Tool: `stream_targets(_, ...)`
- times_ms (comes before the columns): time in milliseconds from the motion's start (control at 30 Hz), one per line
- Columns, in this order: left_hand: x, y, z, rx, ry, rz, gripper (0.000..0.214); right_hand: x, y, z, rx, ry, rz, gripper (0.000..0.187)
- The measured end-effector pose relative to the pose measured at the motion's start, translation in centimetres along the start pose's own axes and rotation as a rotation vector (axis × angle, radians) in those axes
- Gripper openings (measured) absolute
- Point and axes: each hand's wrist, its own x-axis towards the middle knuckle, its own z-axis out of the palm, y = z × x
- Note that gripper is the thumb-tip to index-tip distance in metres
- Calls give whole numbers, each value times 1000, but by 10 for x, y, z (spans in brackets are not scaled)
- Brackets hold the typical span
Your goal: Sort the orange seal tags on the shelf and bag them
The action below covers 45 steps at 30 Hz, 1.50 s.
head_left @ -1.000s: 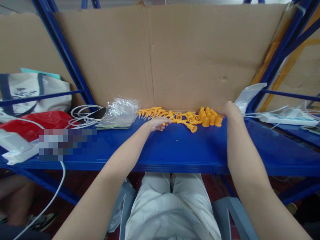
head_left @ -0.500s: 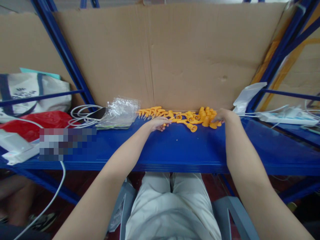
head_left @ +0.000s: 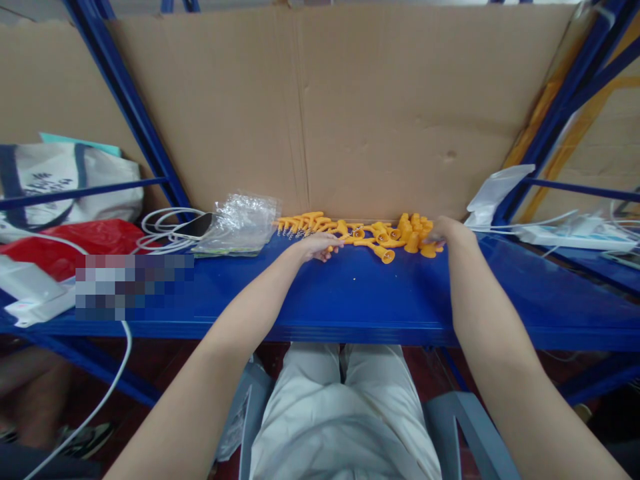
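My left hand is closed around a yellow corkscrew, of which only small parts show between the fingers. Behind it lies a row of yellow T-handled corkscrews with metal spirals. My right hand reaches to the right end of a cluster of upright yellow bell-shaped caps. Its fingers are bent at a yellow cap, partly hidden by the hand. Between my hands, several yellow corkscrews with flared caps lie in a loose pile.
Clear plastic bags lie left of the corkscrews on the blue shelf. Farther left are a white cable, a red bag and a cloth bag. A cardboard sheet stands behind; a power strip lies right.
My right hand has shifted very slightly at the caps. My left hand stays in nearly the same place, still closed.
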Motion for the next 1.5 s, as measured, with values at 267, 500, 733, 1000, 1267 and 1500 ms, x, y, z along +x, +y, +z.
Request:
stream_targets(267, 0, -1, 1, -4, 2, 3, 21, 2, -3, 2, -73, 52, -10, 26)
stream_targets(500, 0, 0, 1, 29, 30, -12, 15, 12, 5, 6, -36, 238, -13, 36)
stream_targets(733, -4, 0, 9, 254, 43, 77, 23, -9, -10, -4, 173, 546, -198, 26)
stream_targets(1000, 7, -5, 17, 741, 238, 522, 16, -27, -66, 24, 204, 249, -701, 14)
stream_targets(1267, 16, -13, 14, 941, 277, 733, 16, -39, -89, 45, 19, 100, -782, 11)
stream_targets(1500, 8, -11, 28, 947, 538, 839, 49, -32, -88, 45, 206, 149, -743, 14)
